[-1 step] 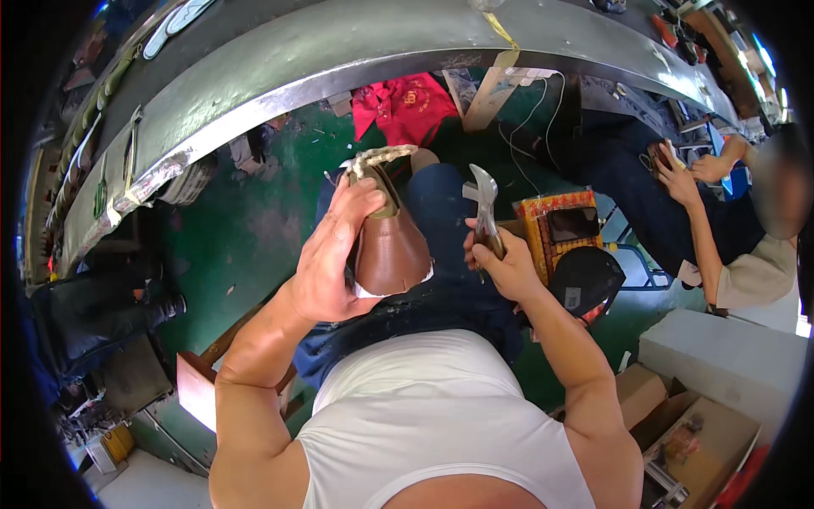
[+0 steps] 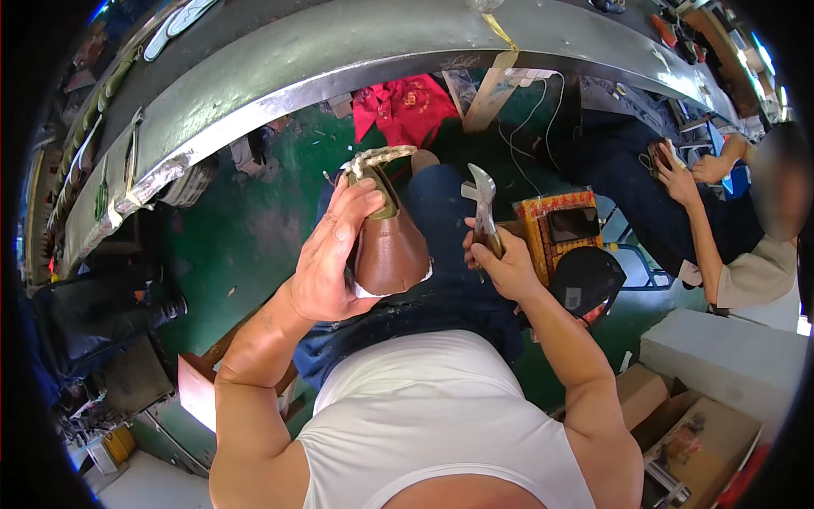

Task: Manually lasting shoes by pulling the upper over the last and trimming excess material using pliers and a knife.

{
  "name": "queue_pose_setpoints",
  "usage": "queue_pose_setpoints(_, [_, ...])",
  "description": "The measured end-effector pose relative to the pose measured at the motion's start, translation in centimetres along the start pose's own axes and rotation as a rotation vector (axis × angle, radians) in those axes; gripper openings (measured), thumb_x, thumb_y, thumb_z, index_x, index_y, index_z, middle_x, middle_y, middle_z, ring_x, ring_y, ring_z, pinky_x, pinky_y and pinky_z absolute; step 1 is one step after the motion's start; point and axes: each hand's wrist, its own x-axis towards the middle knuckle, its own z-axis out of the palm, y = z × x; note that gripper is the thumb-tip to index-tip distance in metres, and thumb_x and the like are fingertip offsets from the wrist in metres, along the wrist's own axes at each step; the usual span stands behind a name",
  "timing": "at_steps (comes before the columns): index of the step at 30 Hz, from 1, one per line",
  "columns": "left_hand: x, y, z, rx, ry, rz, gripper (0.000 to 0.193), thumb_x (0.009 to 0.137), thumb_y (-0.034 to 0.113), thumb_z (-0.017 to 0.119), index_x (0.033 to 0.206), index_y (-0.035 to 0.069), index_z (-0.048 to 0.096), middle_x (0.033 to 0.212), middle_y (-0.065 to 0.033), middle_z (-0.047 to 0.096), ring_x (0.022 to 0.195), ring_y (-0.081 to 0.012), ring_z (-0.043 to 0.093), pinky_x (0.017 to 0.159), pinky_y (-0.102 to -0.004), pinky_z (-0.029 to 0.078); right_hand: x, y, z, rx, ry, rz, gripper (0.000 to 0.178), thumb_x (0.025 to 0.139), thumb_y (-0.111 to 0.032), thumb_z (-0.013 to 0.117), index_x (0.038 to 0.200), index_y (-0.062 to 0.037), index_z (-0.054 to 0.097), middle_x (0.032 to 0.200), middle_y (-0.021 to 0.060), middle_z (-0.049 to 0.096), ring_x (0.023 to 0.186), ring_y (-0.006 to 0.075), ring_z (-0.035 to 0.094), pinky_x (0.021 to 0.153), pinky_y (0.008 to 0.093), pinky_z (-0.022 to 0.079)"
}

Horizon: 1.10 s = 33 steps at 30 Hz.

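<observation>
My left hand (image 2: pixel 335 246) is wrapped round a brown leather shoe upper (image 2: pixel 392 259) stretched over a shoe last. An olive-green part (image 2: pixel 386 208) shows at its top opening, and a pale knotted cord (image 2: pixel 381 157) lies across the upper end. A whitish edge shows along the lower rim. The shoe is held upright above my dark blue trousers. To its right, my right hand (image 2: pixel 500 259) grips the handles of metal lasting pliers (image 2: pixel 484 191), whose curved jaw and hammer-like stub point upward, apart from the shoe. My fingers partly hide both handles.
A metal-covered bench (image 2: pixel 373 38) arches across the far side. Red cloth (image 2: pixel 403 106) lies below it. At right are a woven seat (image 2: pixel 534 225) with a phone (image 2: pixel 574 224), a black cap (image 2: pixel 587 280), an open cardboard box (image 2: pixel 704 428) and a co-worker's hands (image 2: pixel 678 182).
</observation>
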Motion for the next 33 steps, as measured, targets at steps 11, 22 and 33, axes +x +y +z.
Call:
queue_pose_setpoints(11, [-3.3,-5.8,6.8,-0.752,-0.028,-1.327,0.057,0.089,0.023,0.074,0.136,-0.001,0.053,0.123,-0.0166,0.063,0.111,-0.0217,0.061,0.096,-0.0326,0.048,0.4,0.7,-0.5,-0.099,-0.031,0.038,0.031,0.093,-0.012,0.062,0.122,-0.0008,0.057,0.094,0.0032,0.062,0.081,0.0107,0.059,0.073,0.0271,0.05])
queue_pose_setpoints(22, [-8.3,-4.5,7.9,-0.749,-0.237,-1.468,0.043,0.09,0.002,0.054,0.132,0.0,0.059,0.113,-0.0086,0.069,0.101,-0.0148,0.064,0.092,-0.0298,0.049,-1.1,-0.9,1.1,-0.822,-0.271,0.053,0.016,0.09,-0.014,0.06,0.099,-0.0015,0.058,0.09,0.0205,0.065,0.086,0.0429,0.061,0.076,0.0468,0.048])
queue_pose_setpoints(33, [-11.2,0.3,10.0,-0.791,-0.113,-1.381,0.092,0.08,-0.001,0.072,0.154,-0.003,0.018,0.143,-0.0154,0.049,0.13,-0.0207,0.047,0.11,-0.03,0.035,0.0,-2.0,0.4,-1.13,-0.418,-0.194,0.052,0.086,-0.004,0.062,0.133,0.0097,0.047,0.122,0.0282,0.056,0.113,0.0419,0.057,0.1,0.0427,0.045])
